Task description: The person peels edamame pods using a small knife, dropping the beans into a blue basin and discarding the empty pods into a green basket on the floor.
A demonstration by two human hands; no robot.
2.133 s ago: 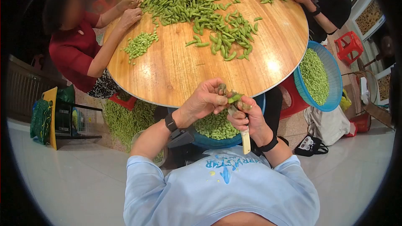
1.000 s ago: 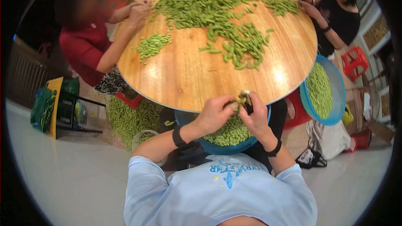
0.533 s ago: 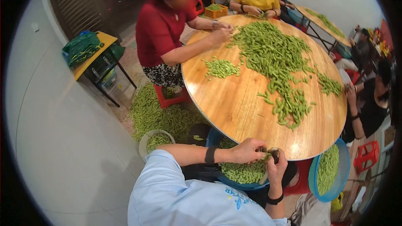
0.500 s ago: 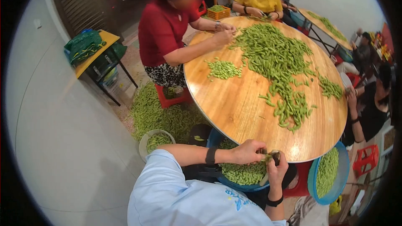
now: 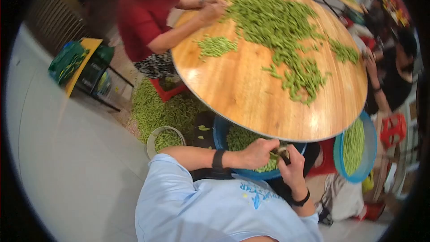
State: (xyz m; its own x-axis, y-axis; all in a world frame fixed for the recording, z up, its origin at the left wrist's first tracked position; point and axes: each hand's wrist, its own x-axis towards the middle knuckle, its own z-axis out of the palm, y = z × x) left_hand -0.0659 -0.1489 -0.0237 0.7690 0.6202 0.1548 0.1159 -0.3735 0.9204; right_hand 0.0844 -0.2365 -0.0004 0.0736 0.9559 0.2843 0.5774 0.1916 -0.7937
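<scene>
Just beyond the near edge of the round wooden table (image 5: 224, 98), my left hand (image 5: 257, 153) and my right hand (image 5: 292, 166) are close together, fingers closed. Between them is something small, dark and green, too blurred to name. Below them, a blue tub (image 5: 218, 130) holds many green beans (image 5: 239, 138). A large heap of green pods (image 5: 273, 18) covers the table's far middle, trailing toward me. A smaller pile of shelled beans (image 5: 217, 46) lies at the table's left side.
A person in red (image 5: 145, 15) sits at the left, one in black (image 5: 394, 76) at the right. A white bucket (image 5: 150, 145) of pods stands beside pods on the floor (image 5: 152, 103). Another blue tub (image 5: 371, 152), a red stool (image 5: 393, 130) and a side table (image 5: 83, 67) are around.
The view has tilted downward, so the table and people sit higher in the frame. Both my hands remain together over the tub.
</scene>
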